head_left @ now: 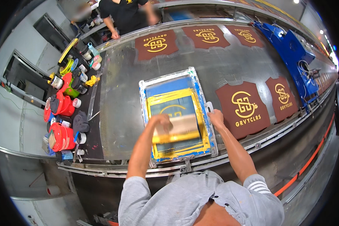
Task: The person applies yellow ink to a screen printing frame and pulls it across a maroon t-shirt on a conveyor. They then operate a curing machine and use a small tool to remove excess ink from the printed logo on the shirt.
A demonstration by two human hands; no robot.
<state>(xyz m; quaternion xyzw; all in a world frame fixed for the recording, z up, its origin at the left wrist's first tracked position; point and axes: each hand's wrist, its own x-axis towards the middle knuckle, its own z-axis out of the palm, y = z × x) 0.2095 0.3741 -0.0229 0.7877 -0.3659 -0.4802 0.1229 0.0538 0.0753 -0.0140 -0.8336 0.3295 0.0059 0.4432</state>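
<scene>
Running nine-to-three o'clock, a cream bar-shaped squeegee (181, 129) is being gripped by the left hand (162, 123), the right hand (215, 117) clasping a rectangular metal frame (167, 78).

the head camera is the left unit of a side-by-side pair, worn on the head and facing forward and steeply down. the wearer's shirt (169, 199) occupies the lower edge at close range. the left hand (162, 122) and right hand (216, 118) lie near mid-view, at the screen frame (165, 77). the table (120, 94) recedes upward toward a co-worker (125, 15). straight edges bend toward the dark rim; upper-left depth is hard to judge through blur.
</scene>
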